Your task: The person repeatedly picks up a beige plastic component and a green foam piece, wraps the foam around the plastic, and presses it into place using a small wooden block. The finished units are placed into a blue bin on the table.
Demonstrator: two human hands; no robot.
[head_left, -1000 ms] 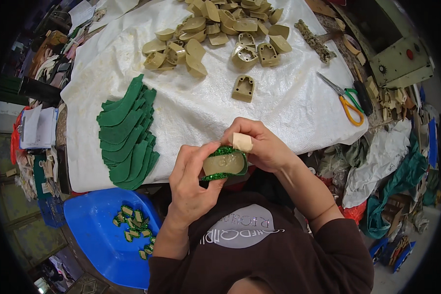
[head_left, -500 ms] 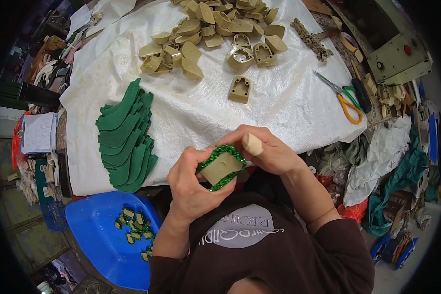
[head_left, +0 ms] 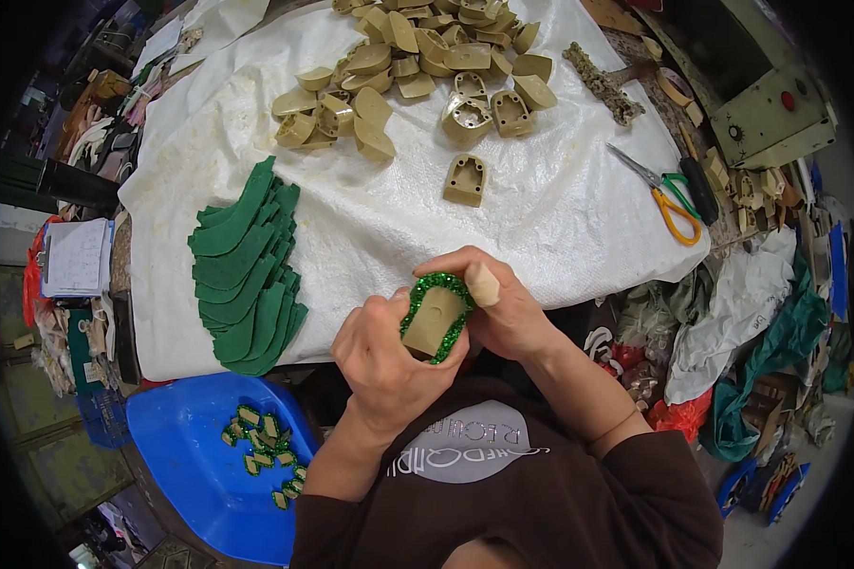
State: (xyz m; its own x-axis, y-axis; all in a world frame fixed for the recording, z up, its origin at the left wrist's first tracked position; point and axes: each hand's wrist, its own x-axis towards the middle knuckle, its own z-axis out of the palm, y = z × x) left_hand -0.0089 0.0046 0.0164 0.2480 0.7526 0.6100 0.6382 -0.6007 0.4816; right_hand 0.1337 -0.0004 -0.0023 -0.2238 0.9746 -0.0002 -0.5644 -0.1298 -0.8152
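Between my two hands, just off the table's near edge, is a tan shoe heel (head_left: 435, 318) with glittery green material wrapped round its sides. My left hand (head_left: 386, 353) is closed on its left and lower sides. My right hand (head_left: 498, 302) grips the upper right side; a cream-coloured cover sits on one of its fingers. To the left lies a fanned stack of green fabric pieces (head_left: 247, 275). A single bare tan heel (head_left: 466, 180) stands beyond my hands, its hollow side with holes showing. Farther back is a heap of bare tan heels (head_left: 389, 57).
A white sheet (head_left: 370, 218) covers the table. Scissors (head_left: 662, 190) with orange and green handles lie at the right beside a dark-handled tool (head_left: 698, 188). A crusted brush-like tool (head_left: 603, 83) rests farther back. At lower left, a blue basin (head_left: 199, 493) holds several green-wrapped heels (head_left: 264, 446).
The held heel has turned more upright and shifted slightly right. Both hands still grip it, and my left hand has moved a little to the right with it.
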